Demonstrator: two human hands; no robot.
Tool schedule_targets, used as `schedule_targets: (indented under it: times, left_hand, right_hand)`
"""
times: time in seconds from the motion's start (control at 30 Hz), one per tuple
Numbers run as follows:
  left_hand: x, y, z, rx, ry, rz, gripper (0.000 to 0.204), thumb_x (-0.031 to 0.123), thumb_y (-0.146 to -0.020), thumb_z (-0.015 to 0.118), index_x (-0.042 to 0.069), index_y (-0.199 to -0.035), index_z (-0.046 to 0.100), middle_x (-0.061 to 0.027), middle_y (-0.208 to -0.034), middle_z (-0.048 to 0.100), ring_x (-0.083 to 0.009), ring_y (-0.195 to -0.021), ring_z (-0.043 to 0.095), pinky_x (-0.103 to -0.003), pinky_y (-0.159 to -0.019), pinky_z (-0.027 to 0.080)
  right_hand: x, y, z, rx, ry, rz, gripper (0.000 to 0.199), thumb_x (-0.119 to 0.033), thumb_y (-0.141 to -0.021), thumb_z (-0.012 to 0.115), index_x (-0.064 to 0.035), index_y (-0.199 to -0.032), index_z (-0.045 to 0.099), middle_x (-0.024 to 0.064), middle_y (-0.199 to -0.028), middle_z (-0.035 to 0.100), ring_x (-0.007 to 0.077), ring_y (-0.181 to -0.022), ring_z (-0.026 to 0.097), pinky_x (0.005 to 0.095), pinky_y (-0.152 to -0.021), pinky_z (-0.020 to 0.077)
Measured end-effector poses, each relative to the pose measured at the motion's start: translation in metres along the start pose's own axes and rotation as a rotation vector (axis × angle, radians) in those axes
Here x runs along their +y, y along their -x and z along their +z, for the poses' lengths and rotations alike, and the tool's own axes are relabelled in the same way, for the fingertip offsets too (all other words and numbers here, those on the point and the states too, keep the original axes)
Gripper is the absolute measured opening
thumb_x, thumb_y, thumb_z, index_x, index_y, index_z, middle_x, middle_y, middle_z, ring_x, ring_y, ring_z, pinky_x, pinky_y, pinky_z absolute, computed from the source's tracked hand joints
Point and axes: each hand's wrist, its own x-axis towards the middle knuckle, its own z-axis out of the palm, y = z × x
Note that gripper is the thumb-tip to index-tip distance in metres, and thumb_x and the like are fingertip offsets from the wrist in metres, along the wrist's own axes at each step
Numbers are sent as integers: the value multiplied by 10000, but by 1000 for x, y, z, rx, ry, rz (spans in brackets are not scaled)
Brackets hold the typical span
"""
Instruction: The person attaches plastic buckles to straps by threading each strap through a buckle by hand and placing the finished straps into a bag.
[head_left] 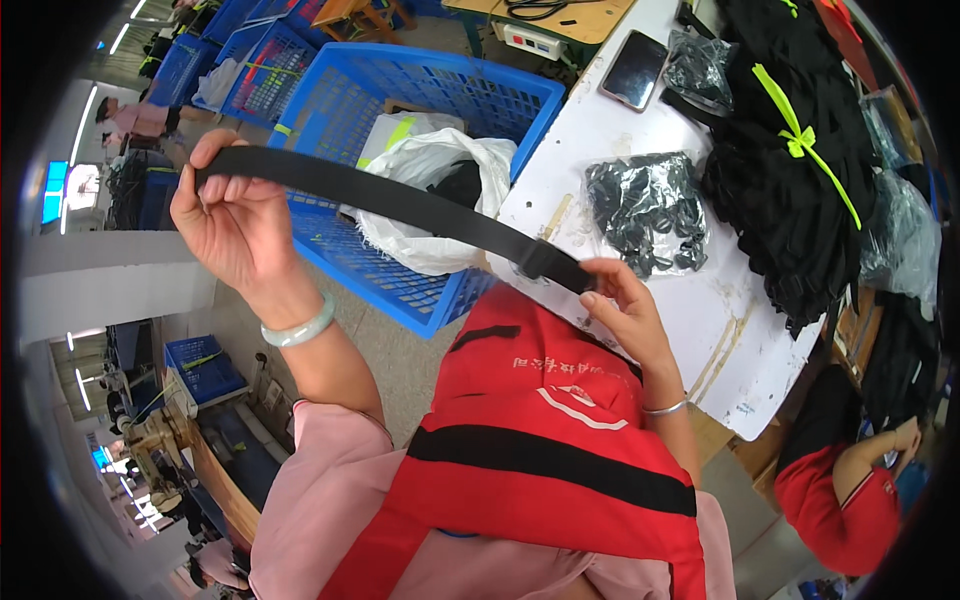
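Observation:
A black webbing strap [390, 197] is stretched between my two hands, running down from upper left to the right. My left hand [238, 205] is raised, its fingers curled round the strap's left end. Near the table edge my right hand [625, 308] pinches the other end between thumb and fingers. A dark buckle or slider [537, 258] sits on the strap close to my right hand. Behind the strap, a white woven sack [440, 165] with something black inside stands in a blue plastic crate [440, 68], partly hidden by the strap.
On the white table [560, 160] lie a clear bag of small black parts [648, 213], a phone [634, 70] and a large bundle of black straps [785, 170] tied with a yellow-green ribbon [797, 140]. A person in red [845, 500] sits at the right.

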Motion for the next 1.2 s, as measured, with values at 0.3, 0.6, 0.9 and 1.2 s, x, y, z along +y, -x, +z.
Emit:
schedule_targets:
  times: [0.3, 0.6, 0.9, 1.2]
  left_hand:
    - [-12, -16, -59, 107, -862, 50, 105, 137, -885, 539, 52, -825, 533, -165, -996, 612, -148, -693, 567, -286, -667, 489]
    - [-63, 27, -143, 191, -1544, -275, 151, 96, -873, 570, 12, -759, 517, -84, -928, 634, -72, -655, 555, -217, -621, 452]
    - [-184, -36, -153, -260, -1853, -303, 245, 151, -769, 665, 20, -955, 577, -137, -1027, 566, -265, -860, 580, -330, -760, 467]
    - [-390, -128, -136, -366, -2277, -261, 782, 348, -693, 652, 57, -1349, 342, -195, -1394, 305, -360, -1275, 298, -497, -1010, 277]
  right_hand:
    - [36, 0, -10, 176, -134, 72, 207, -126, -905, 537, 11, -1059, 555, 46, -925, 613, 101, -854, 567, 225, -773, 444]
    - [26, 12, -32, 500, 220, -58, 130, -97, -886, 542, -2, -931, 618, 45, -827, 614, 113, -755, 562, 244, -698, 456]
    - [29, 7, -73, 856, 1012, -323, 515, -163, -761, 633, -32, -1228, 458, 184, -1297, 419, 355, -1206, 382, 430, -1020, 282]
    - [27, 5, -80, 833, 932, -232, 497, -202, -775, 626, -33, -1218, 475, 191, -1319, 407, 351, -1217, 378, 484, -1048, 238]
